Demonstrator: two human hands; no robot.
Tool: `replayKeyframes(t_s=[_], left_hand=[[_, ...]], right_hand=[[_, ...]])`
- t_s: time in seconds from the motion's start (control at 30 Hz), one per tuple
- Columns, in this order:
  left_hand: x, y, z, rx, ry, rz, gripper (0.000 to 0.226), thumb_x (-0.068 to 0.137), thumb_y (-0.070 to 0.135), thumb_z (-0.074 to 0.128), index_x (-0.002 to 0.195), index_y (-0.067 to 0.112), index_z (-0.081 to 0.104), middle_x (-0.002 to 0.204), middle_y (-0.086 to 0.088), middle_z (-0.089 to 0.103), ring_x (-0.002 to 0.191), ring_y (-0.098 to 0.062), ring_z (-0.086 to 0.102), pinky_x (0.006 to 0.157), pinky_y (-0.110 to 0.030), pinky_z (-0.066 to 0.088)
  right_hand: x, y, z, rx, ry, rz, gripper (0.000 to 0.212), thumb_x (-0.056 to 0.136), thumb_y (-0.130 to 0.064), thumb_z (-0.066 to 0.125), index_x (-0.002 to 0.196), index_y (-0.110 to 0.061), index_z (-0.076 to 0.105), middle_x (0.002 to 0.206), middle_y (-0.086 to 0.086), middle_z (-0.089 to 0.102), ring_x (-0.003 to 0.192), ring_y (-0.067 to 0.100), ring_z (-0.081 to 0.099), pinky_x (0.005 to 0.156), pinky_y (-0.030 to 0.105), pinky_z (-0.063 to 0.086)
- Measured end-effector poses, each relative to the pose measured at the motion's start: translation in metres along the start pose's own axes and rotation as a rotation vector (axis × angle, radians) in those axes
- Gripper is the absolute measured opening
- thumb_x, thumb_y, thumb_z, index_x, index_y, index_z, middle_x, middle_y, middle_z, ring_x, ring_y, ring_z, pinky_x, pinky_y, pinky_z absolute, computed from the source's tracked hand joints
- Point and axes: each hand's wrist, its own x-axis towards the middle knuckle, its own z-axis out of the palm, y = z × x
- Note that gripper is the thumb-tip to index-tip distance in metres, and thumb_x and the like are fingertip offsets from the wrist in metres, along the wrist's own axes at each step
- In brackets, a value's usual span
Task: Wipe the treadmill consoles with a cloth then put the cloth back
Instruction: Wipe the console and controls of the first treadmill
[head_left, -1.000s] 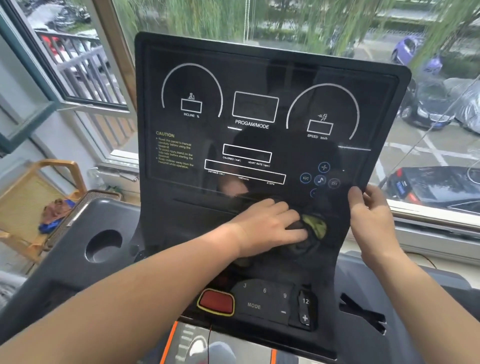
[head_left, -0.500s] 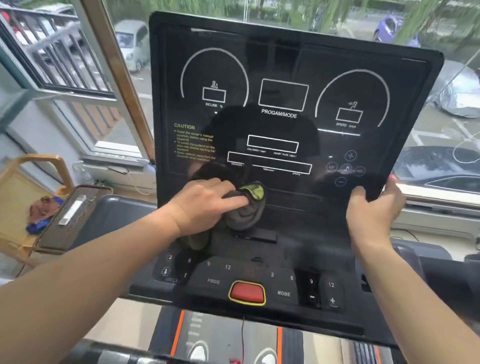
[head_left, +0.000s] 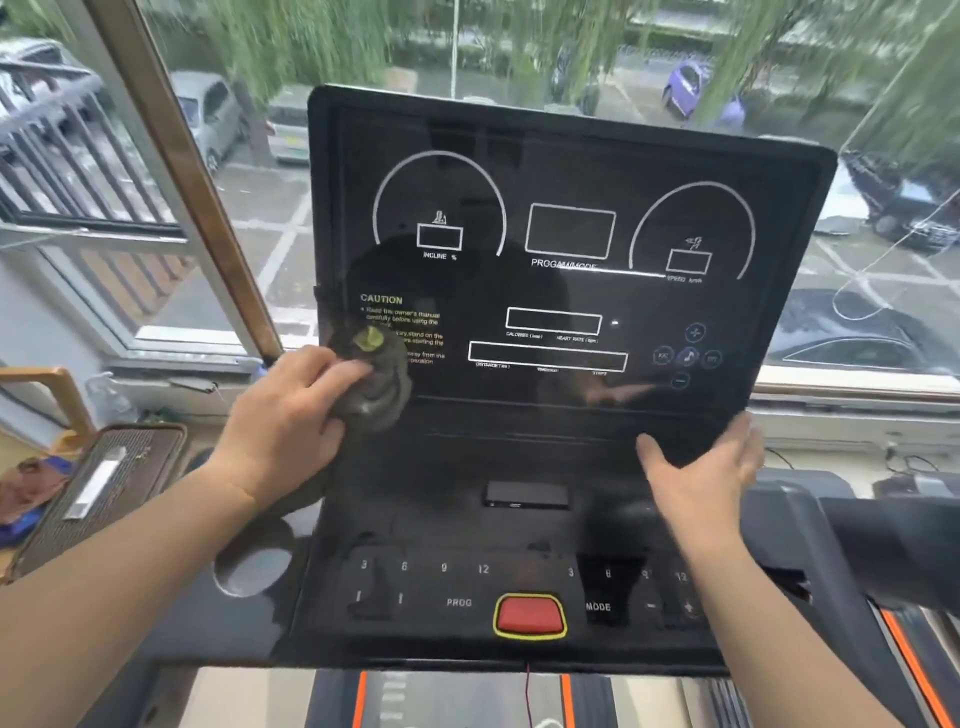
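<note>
A black treadmill console (head_left: 566, 171) fills the middle of the view, with white dial outlines and yellow CAUTION text. My left hand (head_left: 291, 415) grips a dark grey cloth (head_left: 376, 384) with a yellow-green patch and presses it on the console's lower left, over the caution text. My right hand (head_left: 701, 473) hovers open, palm toward the panel, just off the console's lower right edge. A red stop button (head_left: 529, 614) sits low on the button panel.
A round cup holder (head_left: 254, 564) sits at the console's left. A brown speaker-like box (head_left: 98, 488) lies at far left beside a wooden chair (head_left: 57, 387). A large window (head_left: 208, 182) stands behind, and a grey handrail (head_left: 893, 540) at right.
My left hand has swept the cloth from the console's lower middle leftward to the caution text. My right hand has let go of the console's right edge and opened.
</note>
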Motion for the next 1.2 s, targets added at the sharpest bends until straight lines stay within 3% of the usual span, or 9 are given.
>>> replayKeyframes(t_s=[0.07,0.17,0.33,0.43,0.53,0.67,0.8,1.07,1.2], left_hand=[[0.025,0.016,0.003,0.038,0.014,0.097,0.052,0.075,0.006,0.056,0.125,0.012,0.068,0.114,-0.02,0.058,0.092,-0.044,0.059,0.068,-0.053,0.058],[0.059,0.049,0.018,0.117,-0.007,0.395,0.046,0.083,0.004,0.055,0.125,0.019,0.067,0.115,-0.018,0.061,0.086,-0.038,0.057,0.063,-0.047,0.055],[0.103,0.108,0.041,0.192,-0.031,0.713,0.042,0.09,0.0,0.054,0.125,0.02,0.065,0.119,-0.013,0.064,0.09,-0.032,0.058,0.071,-0.044,0.049],[0.125,0.15,0.052,0.244,0.006,0.828,0.038,0.097,0.003,0.043,0.123,0.019,0.066,0.141,-0.012,0.058,0.12,-0.035,0.059,0.1,-0.053,0.047],[0.145,0.184,0.069,0.302,0.0,0.927,0.042,0.102,0.008,0.031,0.123,0.018,0.066,0.162,-0.012,0.041,0.152,-0.037,0.035,0.126,-0.063,0.014],[0.152,0.202,0.085,0.188,-0.081,0.972,0.04,0.104,0.011,0.035,0.121,0.012,0.07,0.152,-0.012,0.056,0.147,-0.035,0.044,0.123,-0.055,0.029],[0.133,0.18,0.076,0.03,-0.046,0.963,0.034,0.105,0.003,0.041,0.112,0.009,0.074,0.131,-0.009,0.07,0.134,-0.028,0.058,0.121,-0.045,0.034],[0.101,0.074,0.023,0.224,-0.092,0.835,0.038,0.101,0.013,0.043,0.131,0.019,0.066,0.144,-0.008,0.061,0.124,-0.032,0.062,0.109,-0.05,0.04],[0.109,0.094,0.029,0.267,-0.045,0.784,0.04,0.098,0.012,0.043,0.13,0.016,0.068,0.143,-0.012,0.062,0.126,-0.034,0.062,0.114,-0.053,0.036]], right_hand=[[0.011,0.001,-0.009,0.058,-0.022,0.028,0.112,0.083,-0.051,0.078,0.166,-0.02,0.008,0.175,0.004,0.009,0.161,0.026,0.008,0.13,0.046,0.013],[0.023,0.013,-0.017,0.1,-0.036,0.053,0.105,0.067,-0.063,0.071,0.157,-0.032,0.027,0.162,0.0,0.041,0.149,0.025,0.042,0.122,0.052,0.035],[0.018,0.009,-0.028,0.067,-0.056,-0.016,0.081,0.089,-0.032,0.074,0.158,-0.03,0.031,0.162,0.0,0.036,0.146,0.025,0.043,0.121,0.05,0.038],[0.022,0.019,-0.03,0.046,-0.063,-0.039,0.085,0.09,-0.029,0.074,0.16,-0.031,0.027,0.161,0.0,0.034,0.146,0.024,0.042,0.121,0.05,0.037],[0.025,0.022,-0.031,0.069,-0.091,-0.033,0.085,0.089,-0.031,0.074,0.16,-0.033,0.027,0.16,-0.002,0.036,0.146,0.022,0.043,0.121,0.05,0.039],[0.033,0.033,-0.034,0.085,-0.084,-0.041,0.083,0.074,-0.048,0.068,0.151,-0.042,0.036,0.151,-0.007,0.051,0.137,0.019,0.054,0.114,0.051,0.046],[0.032,0.034,-0.036,0.099,-0.091,-0.051,0.08,0.082,-0.035,0.072,0.153,-0.041,0.035,0.153,-0.008,0.049,0.14,0.017,0.051,0.117,0.049,0.043],[0.045,0.042,-0.039,0.241,-0.026,0.031,0.048,0.097,-0.022,0.068,0.136,-0.044,0.048,0.134,-0.012,0.061,0.122,0.009,0.057,0.098,0.029,0.04],[0.05,0.041,-0.041,0.214,0.015,0.04,0.038,0.095,-0.031,0.07,0.123,-0.049,0.051,0.118,-0.016,0.066,0.118,0.013,0.064,0.106,0.04,0.05]])
